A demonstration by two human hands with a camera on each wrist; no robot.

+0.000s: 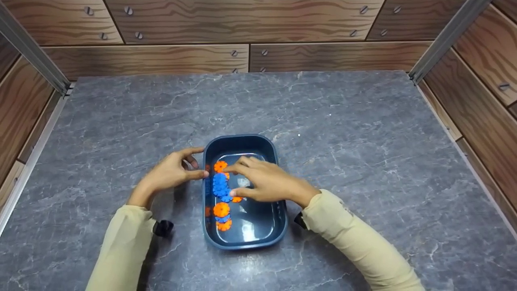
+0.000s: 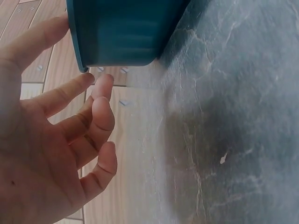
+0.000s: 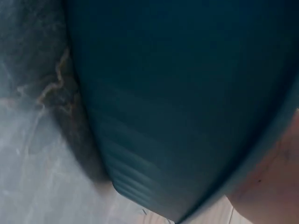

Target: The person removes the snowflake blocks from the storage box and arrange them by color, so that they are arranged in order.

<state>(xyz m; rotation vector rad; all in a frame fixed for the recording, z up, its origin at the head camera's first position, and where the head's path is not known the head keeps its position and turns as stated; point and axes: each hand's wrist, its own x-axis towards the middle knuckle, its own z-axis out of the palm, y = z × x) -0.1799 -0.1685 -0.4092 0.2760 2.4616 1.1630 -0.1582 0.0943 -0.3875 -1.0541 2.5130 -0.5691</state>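
A dark blue rectangular tub stands on the table, with orange and blue flower-shaped plastic discs lined along its left inner wall. The blue discs sit mid-row, between an orange disc and another orange disc nearer the front. My right hand reaches over the tub's right wall, thumb and forefinger spread apart beside the blue discs. At the left, the thumb and forefinger of my left hand touch the tub's rim from outside; its other fingers bend loosely. The right wrist view shows mostly the tub's outer wall.
The grey marbled tabletop surrounds the tub. Wood-patterned panels enclose the back and both sides, with metal posts at the far corners. Dark wrist straps show at the sleeves.
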